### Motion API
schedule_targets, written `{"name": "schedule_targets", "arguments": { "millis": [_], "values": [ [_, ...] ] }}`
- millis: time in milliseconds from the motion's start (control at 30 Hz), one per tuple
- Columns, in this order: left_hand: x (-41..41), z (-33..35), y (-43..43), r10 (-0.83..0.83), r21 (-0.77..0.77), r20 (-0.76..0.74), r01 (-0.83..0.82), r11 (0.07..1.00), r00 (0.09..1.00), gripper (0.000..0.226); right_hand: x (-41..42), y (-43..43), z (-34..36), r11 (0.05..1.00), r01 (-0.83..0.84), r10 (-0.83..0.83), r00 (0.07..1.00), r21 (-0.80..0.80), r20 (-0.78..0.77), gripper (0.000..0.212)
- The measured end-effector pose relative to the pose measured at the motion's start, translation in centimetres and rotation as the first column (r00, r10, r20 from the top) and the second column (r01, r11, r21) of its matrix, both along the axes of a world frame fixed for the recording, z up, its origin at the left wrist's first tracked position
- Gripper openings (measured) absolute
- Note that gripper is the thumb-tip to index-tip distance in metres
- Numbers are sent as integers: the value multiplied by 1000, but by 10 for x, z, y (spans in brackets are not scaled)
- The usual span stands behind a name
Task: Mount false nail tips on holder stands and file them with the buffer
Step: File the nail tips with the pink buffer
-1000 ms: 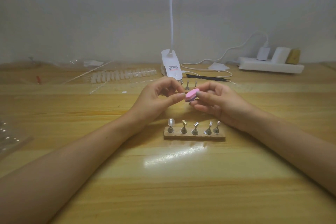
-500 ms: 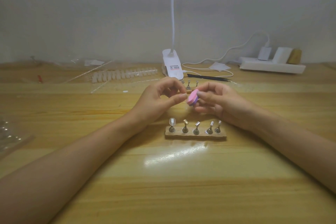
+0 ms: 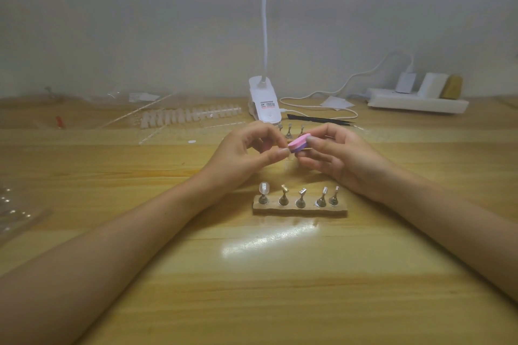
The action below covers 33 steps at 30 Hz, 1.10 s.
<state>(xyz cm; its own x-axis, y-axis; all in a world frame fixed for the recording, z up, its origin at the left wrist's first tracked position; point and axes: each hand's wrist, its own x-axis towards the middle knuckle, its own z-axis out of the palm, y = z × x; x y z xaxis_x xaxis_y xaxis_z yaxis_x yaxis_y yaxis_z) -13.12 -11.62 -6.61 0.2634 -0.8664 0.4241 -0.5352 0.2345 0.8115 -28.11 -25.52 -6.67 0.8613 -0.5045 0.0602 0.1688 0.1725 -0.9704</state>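
My right hand (image 3: 333, 157) grips a pink and purple buffer (image 3: 298, 144) between thumb and fingers. The buffer's end meets the fingertips of my left hand (image 3: 249, 150), which pinch a small nail tip that is almost wholly hidden between thumb and forefinger. Both hands hover above the table just behind a wooden base (image 3: 300, 209) with a row of several metal holder stands. The leftmost stand carries a clear nail tip (image 3: 264, 188); the other stands (image 3: 301, 199) are bare.
A strip of spare nail tips (image 3: 190, 116) lies at the back left beside clear plastic packaging. A white clip lamp (image 3: 263, 103), black tweezers (image 3: 319, 119), two more stands (image 3: 289, 131) and a power strip (image 3: 417, 103) sit behind. More clear packaging (image 3: 14, 213) lies at the left edge.
The buffer has tilted and shifted a little against my left fingertips. Both hands stay in nearly the same place above the base.
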Motion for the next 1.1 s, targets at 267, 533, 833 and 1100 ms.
{"name": "schedule_targets", "arguments": {
  "millis": [267,533,833,1100],
  "values": [
    [2,-1,0,-13,36,-158,19,999,987,6,-10,1,-3,713,47,-178,977,-699,-117,22],
    [4,-1,0,-83,79,-225,103,991,971,9,-16,12,12,305,136,-111,988,-943,107,25],
    [5,-1,1,-127,78,-263,152,985,956,5,-13,28,15,101,262,-171,955,-960,243,14],
    [6,-2,1,-148,92,-256,177,980,955,9,-16,31,18,219,204,-166,971,-954,170,16]
  ]
}}
